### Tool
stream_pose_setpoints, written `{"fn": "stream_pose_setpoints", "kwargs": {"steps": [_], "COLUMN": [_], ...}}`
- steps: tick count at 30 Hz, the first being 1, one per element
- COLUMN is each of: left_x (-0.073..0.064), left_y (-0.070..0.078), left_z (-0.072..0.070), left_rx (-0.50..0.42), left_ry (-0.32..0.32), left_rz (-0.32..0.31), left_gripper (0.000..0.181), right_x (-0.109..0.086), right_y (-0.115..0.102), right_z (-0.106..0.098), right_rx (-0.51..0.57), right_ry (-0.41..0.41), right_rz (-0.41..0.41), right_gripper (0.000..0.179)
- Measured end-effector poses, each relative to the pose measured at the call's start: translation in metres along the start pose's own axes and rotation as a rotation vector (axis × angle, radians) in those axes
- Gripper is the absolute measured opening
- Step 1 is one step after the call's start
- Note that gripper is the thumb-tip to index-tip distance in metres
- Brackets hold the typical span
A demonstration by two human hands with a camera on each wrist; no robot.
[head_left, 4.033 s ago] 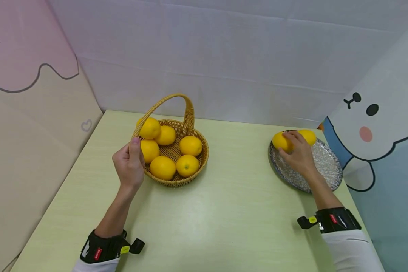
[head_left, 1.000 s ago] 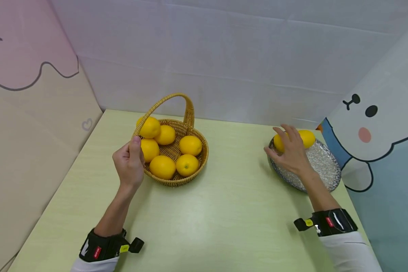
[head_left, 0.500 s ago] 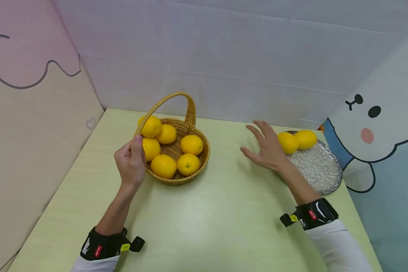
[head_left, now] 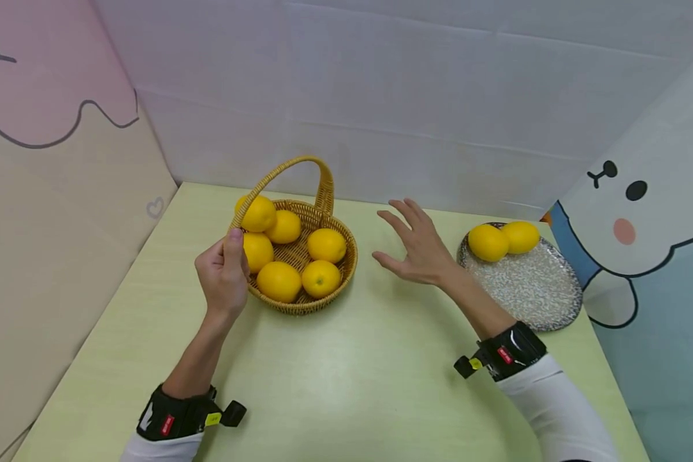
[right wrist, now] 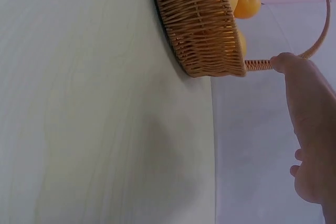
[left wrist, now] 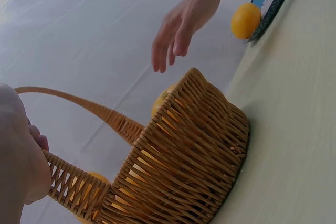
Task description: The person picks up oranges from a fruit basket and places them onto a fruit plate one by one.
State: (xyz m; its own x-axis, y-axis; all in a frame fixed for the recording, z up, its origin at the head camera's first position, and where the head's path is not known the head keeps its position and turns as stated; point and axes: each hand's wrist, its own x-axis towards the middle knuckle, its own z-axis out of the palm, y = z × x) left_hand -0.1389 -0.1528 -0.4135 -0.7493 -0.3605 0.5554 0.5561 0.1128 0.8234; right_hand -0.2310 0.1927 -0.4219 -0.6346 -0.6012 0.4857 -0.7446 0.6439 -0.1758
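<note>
My left hand [head_left: 225, 276] grips the near side of the handle of a wicker basket [head_left: 303, 309] at the back left of the table. Several yellow lemons [head_left: 279, 282] lie in the basket, one resting high on the others under the handle. To the basket's right, my right hand [head_left: 418, 251] is in the air over the table with fingers spread and nothing in it. Two more lemons [head_left: 488, 242] sit side by side at the far edge of a speckled grey plate [head_left: 534, 292]. In the left wrist view, the woven side of the basket [left wrist: 184, 145] hides most of its lemons.
The pale green table [head_left: 346, 385] carries the basket and the plate. A white cloth wall [head_left: 393, 115] rises right behind its far edge. Printed cartoon panels stand at the left and the right [head_left: 670, 289], the right one close to the plate.
My right hand let go of a lemon on the plate, leaving two there, and moved left toward the basket with fingers spread. My left hand has stayed on the handle.
</note>
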Motion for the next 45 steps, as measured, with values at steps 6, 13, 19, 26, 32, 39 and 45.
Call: {"fn": "stream_pose_setpoints", "kwargs": {"steps": [6, 13, 19, 26, 32, 39, 45], "left_x": [0.001, 0.001, 0.001, 0.001, 0.002, 0.001, 0.001], "left_y": [0.001, 0.000, -0.001, -0.003, -0.003, -0.004, -0.005], "left_z": [-0.001, -0.002, -0.002, -0.002, -0.002, -0.001, -0.001], "left_rx": [0.002, 0.003, -0.002, 0.003, 0.011, 0.016, 0.012], "left_ry": [-0.001, 0.003, 0.007, 0.012, 0.014, 0.019, 0.010], "left_rz": [-0.003, 0.001, -0.003, -0.003, -0.003, -0.015, -0.018], "left_gripper": [0.059, 0.058, 0.058, 0.058, 0.058, 0.059, 0.059], "right_x": [0.015, 0.035, 0.050, 0.069, 0.086, 0.110, 0.127], "right_y": [-0.017, -0.040, -0.061, -0.082, -0.094, -0.103, -0.110], "right_z": [0.009, 0.022, 0.032, 0.043, 0.050, 0.055, 0.059], "right_rx": [0.006, -0.001, 0.003, 0.024, 0.018, -0.019, -0.051], "right_ry": [-0.042, -0.073, -0.119, -0.134, -0.149, -0.181, -0.222], "right_rz": [-0.039, -0.100, -0.157, -0.223, -0.239, -0.240, -0.207], "right_gripper": [0.077, 0.077, 0.076, 0.076, 0.076, 0.077, 0.078]}}
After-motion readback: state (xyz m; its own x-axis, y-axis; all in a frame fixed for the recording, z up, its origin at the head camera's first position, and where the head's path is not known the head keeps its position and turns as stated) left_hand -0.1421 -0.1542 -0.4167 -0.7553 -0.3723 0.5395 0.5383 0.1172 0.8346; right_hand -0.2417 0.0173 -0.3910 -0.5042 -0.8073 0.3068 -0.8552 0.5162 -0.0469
